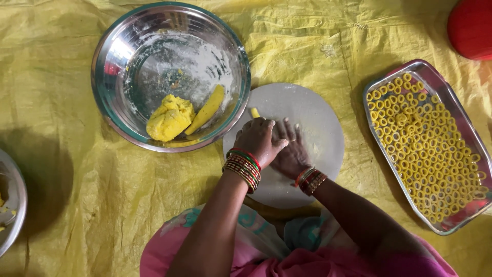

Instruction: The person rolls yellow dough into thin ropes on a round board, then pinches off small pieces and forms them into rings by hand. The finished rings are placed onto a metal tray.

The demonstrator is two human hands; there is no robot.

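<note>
At frame centre, the left hand lies over the right hand, both pressing flat on a yellow dough strip on the round board, grasping nothing.

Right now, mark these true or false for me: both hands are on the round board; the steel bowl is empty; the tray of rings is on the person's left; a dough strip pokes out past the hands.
1. Both hands, left hand over right hand, are on the round board. True.
2. The steel bowl is empty. False: it holds a yellow dough lump and a dough roll.
3. The tray of dough rings is on the left. False: right.
4. A dough strip pokes out. True.
</note>
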